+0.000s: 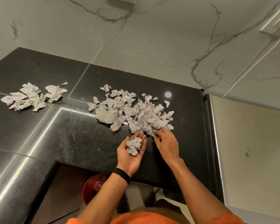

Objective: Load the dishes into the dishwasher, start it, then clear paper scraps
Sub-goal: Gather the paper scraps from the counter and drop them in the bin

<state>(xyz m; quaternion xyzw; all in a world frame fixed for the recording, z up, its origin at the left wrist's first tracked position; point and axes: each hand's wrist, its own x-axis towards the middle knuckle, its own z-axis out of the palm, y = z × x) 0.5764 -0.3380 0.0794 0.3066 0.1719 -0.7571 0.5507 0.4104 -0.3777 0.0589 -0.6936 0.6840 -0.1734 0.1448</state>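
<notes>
A large heap of torn, crumpled white paper scraps (pixel 132 110) lies on the black granite counter (pixel 71 135). A smaller heap of scraps (pixel 32 97) lies at the far left. My left hand (pixel 130 156) is palm up over the counter, fingers relaxed, carrying a wad of crumpled scraps (pixel 134 147). My right hand (pixel 166 143) reaches the near edge of the large heap, its fingertips pinching small scraps there.
A red bin (pixel 94 188) with a few scraps inside stands on the floor below the counter's front edge. A marble wall rises behind the counter. A cream appliance top (pixel 249 151) adjoins the counter on the right. A wall socket (pixel 278 25) is at upper right.
</notes>
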